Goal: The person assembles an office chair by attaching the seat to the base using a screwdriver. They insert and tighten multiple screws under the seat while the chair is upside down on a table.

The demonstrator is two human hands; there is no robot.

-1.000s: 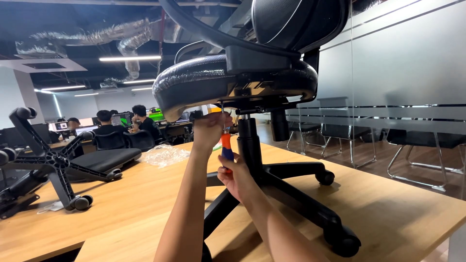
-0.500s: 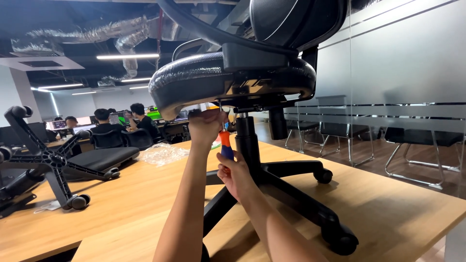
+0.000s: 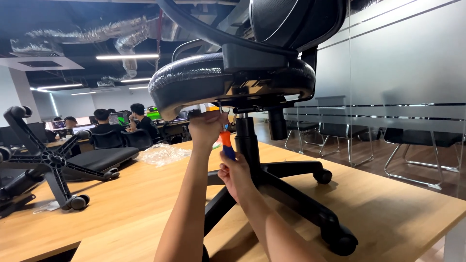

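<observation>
Two hands under the black office chair point(image 3: 242, 82) standing on the wooden worktop point(image 3: 388, 208): right hand point(image 3: 235, 172) fingers wrap the orange-and-blue screwdriver point(image 3: 226, 144), left hand point(image 3: 206, 128) fingers pinch its upper shaft beneath the seat.

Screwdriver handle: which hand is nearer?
Right. The right hand grips the orange and blue screwdriver handle at its lower end; the left hand is above, by the shaft.
</observation>
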